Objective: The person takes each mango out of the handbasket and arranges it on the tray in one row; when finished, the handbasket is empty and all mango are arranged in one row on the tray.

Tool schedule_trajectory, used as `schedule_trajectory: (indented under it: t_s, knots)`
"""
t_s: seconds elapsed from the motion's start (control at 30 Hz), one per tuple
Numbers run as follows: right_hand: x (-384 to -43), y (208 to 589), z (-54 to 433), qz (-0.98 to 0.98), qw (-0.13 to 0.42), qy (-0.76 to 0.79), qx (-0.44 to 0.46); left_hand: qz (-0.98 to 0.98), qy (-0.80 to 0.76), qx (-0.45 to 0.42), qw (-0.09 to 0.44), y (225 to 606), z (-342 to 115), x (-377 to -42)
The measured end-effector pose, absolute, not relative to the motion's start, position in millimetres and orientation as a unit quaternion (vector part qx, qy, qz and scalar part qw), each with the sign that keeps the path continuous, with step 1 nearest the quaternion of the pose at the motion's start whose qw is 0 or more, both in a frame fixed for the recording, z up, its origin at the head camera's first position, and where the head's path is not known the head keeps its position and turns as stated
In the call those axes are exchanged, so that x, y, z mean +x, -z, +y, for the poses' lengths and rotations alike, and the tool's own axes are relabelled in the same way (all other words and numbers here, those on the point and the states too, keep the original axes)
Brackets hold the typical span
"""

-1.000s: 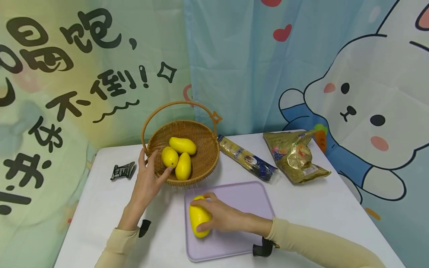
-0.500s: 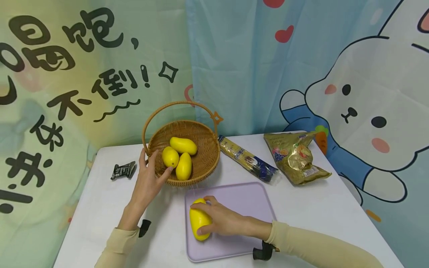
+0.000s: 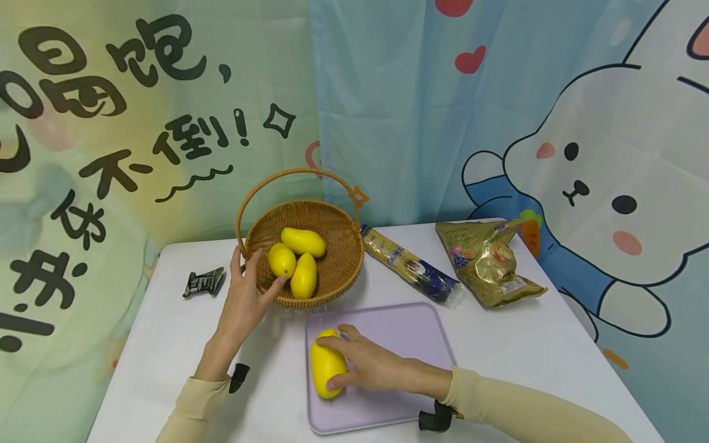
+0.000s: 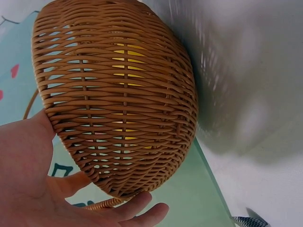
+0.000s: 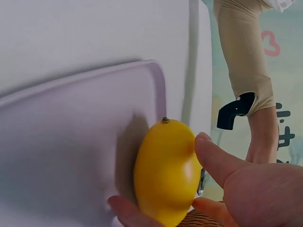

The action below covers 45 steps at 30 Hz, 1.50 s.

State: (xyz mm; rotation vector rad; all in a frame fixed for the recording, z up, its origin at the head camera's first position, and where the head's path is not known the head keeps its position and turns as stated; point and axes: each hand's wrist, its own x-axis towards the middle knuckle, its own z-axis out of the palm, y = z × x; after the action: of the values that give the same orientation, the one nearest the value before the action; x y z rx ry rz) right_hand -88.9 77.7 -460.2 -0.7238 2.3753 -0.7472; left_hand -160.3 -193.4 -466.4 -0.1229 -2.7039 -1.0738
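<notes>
My right hand [image 3: 373, 363] curves round a yellow mango [image 3: 327, 366] over the left part of a lilac tray [image 3: 410, 320]. In the right wrist view, the thumb touches one side of the mango [image 5: 165, 170] and other fingers lie round its lower end. My left hand [image 3: 246, 304] grips the near-left rim of a brown wicker basket [image 3: 340, 258], which tilts toward the camera. Inside are a round yellow fruit [image 3: 281, 260] and two long yellow fruits [image 3: 303, 242]. From the left wrist, the basket's woven outside [image 4: 128, 104] shows, thumb at its rim.
A small black wrapped packet [image 3: 204, 283] lies left of the basket on the white table [image 3: 160, 344]. To the right are a long gold and blue packet [image 3: 410, 264] and a crumpled gold bag [image 3: 490, 261]. A printed curtain [image 3: 382, 117] hangs behind.
The mango and right hand have shifted slightly toward the near side of the tray, and the mango then a little left. The left hand and basket hold still.
</notes>
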Motion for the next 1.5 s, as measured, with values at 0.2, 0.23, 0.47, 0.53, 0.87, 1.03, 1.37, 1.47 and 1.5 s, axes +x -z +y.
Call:
schedule_trajectory:
  t_s: [0.2, 0.23, 0.47, 0.53, 0.87, 1.03, 1.37, 1.47, 1.5]
  knots:
    - [-91, 446, 79, 0.894, 0.262, 0.249, -0.264, -0.923, 0.365, -0.041, 0.114, 466, -194, -161]
    - [-92, 441, 80, 0.896, 0.259, 0.244, -0.267, -0.924, 0.364, -0.04, 0.113, 467, -195, -161]
    - [-112, 397, 91, 0.897, 0.223, 0.23, -0.304, -0.924, 0.368, -0.036, 0.102, 468, -194, -160]
    - [-120, 384, 95, 0.895, 0.208, 0.239, -0.315, -0.923, 0.369, -0.036, 0.101, 468, -194, -160]
    - [-174, 328, 88, 0.9, 0.143, 0.253, -0.324, -0.923, 0.37, -0.036, 0.103, 469, -194, -160]
    - [-206, 314, 71, 0.903, 0.14, 0.227, -0.338, -0.921, 0.374, -0.038, 0.103, 469, -194, -161]
    - [-253, 317, 20, 0.914, 0.214, 0.145, -0.314, -0.923, 0.365, -0.045, 0.113, 471, -195, -161]
    - [-261, 322, 8, 0.917, 0.231, 0.129, -0.299, -0.923, 0.365, -0.043, 0.112, 471, -195, -161]
    - [-263, 325, 5, 0.917, 0.236, 0.127, -0.296, -0.923, 0.365, -0.043, 0.111, 471, -195, -161]
